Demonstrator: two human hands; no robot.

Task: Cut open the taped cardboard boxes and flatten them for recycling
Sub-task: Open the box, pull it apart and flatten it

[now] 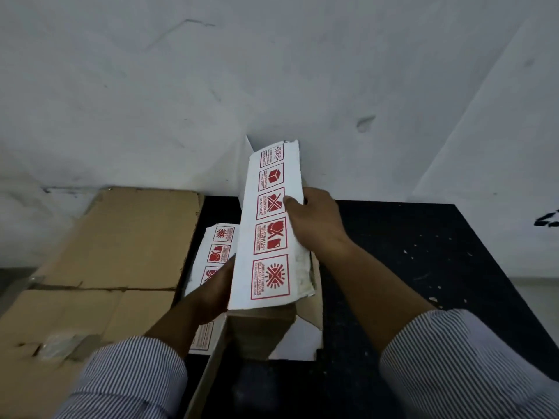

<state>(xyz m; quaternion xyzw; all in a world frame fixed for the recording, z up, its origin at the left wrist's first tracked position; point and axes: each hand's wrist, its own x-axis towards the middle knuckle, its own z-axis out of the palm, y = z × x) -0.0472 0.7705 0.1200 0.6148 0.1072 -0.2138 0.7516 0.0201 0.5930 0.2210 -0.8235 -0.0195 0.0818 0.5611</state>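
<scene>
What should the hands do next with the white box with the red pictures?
Probably press it down flat. Both hands, left and right, grip the long sides of the white box, and it is raised off the black table, partly folded. Flat brown cardboard already lies to the left, so it likely goes there afterwards.

— What's in front of you?

— A white wall (pixel 211 86), scuffed and dull, with a small dent (pixel 365 122) and faint cracks. I see a second white surface (pixel 499 131) angling in on my right.

— And below?

— I'm looking down on a black tabletop (pixel 408 252), pushed against the wall and flecked with pale crumbs (pixel 432 299). Grey floor (pixel 12 282) shows at my far left.

— Light?

— Dim and even; I can't see its source.
</scene>
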